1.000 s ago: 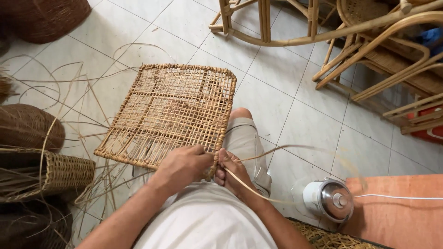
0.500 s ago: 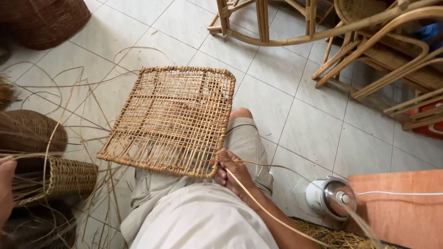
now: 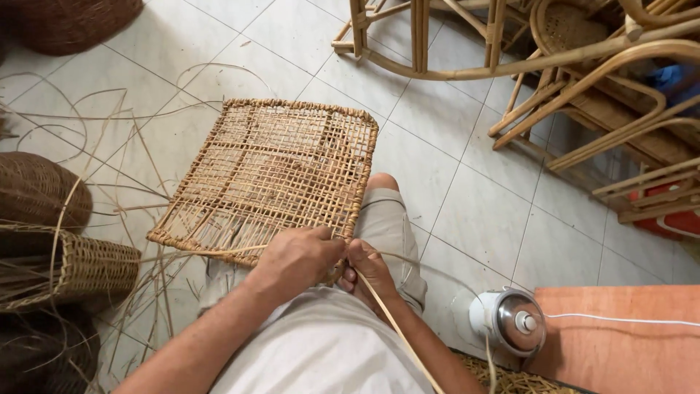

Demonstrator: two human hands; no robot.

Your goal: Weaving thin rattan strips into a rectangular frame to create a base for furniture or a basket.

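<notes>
1. While resting across the lap, woven cane panel tilted over the tiled floor.
2. Left hand closed over the panel's near edge, fingertips hidden.
3. Right hand pinched on a cane strip, which runs off the bottom edge.
4. Baskets cut off at left; cane chairs cropped above.

Pale floor tiles, grey grout lines. Bent-cane chair frames stacked upper right, red crate under them. Dark baskets top left and left edge; lighter woven basket lower left. Loose cane strips strewn on floor. Small white fan lower right, white cord across orange board.
</notes>
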